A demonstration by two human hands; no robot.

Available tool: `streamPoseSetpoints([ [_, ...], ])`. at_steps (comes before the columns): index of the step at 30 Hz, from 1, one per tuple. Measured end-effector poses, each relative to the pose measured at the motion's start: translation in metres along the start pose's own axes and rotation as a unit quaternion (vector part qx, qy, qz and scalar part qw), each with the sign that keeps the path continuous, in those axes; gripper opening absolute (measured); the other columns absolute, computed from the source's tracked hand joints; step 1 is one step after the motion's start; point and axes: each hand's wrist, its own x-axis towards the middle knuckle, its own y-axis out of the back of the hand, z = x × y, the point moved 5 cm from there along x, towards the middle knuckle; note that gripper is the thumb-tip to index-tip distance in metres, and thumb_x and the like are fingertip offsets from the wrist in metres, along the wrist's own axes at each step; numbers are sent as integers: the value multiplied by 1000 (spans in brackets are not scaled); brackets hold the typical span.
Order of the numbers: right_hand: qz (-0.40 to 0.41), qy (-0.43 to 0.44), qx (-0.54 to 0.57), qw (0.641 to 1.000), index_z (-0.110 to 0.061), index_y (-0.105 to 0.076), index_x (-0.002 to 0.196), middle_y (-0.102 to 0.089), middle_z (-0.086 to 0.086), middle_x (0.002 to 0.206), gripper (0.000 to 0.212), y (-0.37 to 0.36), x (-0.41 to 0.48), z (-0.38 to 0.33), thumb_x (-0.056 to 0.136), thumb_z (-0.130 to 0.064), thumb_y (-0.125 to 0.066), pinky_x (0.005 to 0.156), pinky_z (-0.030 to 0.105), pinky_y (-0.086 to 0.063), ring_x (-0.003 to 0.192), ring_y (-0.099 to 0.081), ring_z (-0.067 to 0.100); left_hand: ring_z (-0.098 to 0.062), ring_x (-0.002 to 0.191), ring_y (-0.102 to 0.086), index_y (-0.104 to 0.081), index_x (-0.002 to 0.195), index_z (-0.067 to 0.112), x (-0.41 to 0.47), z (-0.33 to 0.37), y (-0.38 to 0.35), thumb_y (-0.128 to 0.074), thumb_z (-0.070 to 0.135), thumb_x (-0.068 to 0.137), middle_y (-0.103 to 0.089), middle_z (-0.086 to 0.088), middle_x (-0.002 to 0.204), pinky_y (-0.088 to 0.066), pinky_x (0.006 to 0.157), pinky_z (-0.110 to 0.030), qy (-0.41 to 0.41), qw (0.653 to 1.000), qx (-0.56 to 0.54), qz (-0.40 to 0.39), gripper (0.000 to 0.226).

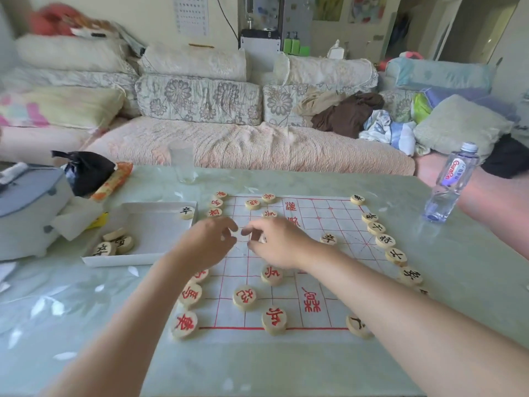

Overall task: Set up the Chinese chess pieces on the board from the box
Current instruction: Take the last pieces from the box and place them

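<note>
The cloth chess board (pixel 315 224) with red lines lies on the table. Red-lettered pieces stand along its left edge (pixel 184 324) and on inner points (pixel 271 275). Black-lettered ones line its right edge (pixel 385 241), and one (pixel 328 239) stands further in. To the left, the white box (pixel 143 260) holds several loose pieces (pixel 114 245), one of them in its far corner (pixel 186 212). My left hand (pixel 206 242) hovers over the board's left middle with fingers spread. Close beside it, my right hand (pixel 274 242) curls its fingers around what looks like a pale piece.
A water bottle (pixel 452 181) stands at the table's right, with another person's forearm (pixel 492 202) behind it. A clear glass (pixel 183 161) stands beyond the board. A black bag (pixel 86 170) and a grey-white case (pixel 28 207) sit at the left. A sofa runs behind the table.
</note>
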Motion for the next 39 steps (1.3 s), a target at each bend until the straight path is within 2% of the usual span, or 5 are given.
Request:
streamPoseSetpoints([
  [13, -35, 30, -169, 985, -26, -58, 129, -51, 1, 135, 37, -79, 169, -70, 94, -20, -49, 93, 36, -43, 122, -52, 29, -26, 103, -55, -64, 117, 18, -41, -204, 91, -50, 3, 87, -60, -7, 114, -43, 79, -29, 224, 972, 50, 49, 36],
  [22, -53, -33, -355, 933, -12, -62, 118, -58, 10, 117, 31, -120, 227, -83, 89, -19, -53, 75, 31, -46, 106, -62, 32, -25, 107, -52, -59, 127, 17, -40, -229, 89, -51, 7, 89, -53, -5, 120, -39, 81, -25, 189, 980, 29, 51, 40],
  [29, -13, 11, -287, 958, -26, -61, 110, -66, 1, 115, 29, -134, 222, -104, 87, -42, -55, 86, 32, -48, 107, -62, 26, -15, 96, -49, -55, 130, 21, -33, -231, 89, -55, 2, 85, -56, -2, 122, -42, 80, -24, 204, 979, 7, 31, 49],
  [34, -92, 66, -223, 968, -32, -45, 141, -53, -2, 141, 55, -147, 208, -124, 91, -55, -52, 103, 37, -41, 129, -49, 25, -17, 100, -60, -60, 124, 23, -33, -229, 91, -42, -7, 85, -62, 4, 115, -53, 84, -30, 188, 981, -36, 32, 52],
  [39, -124, 77, -240, 960, -31, -50, 138, -50, 2, 142, 52, -150, 202, -131, 90, -51, -55, 107, 39, -39, 132, -45, 25, -15, 95, -58, -64, 118, 28, -37, -235, 105, -47, -5, 83, -65, 8, 114, -51, 80, -27, 197, 977, 25, 76, 51],
])
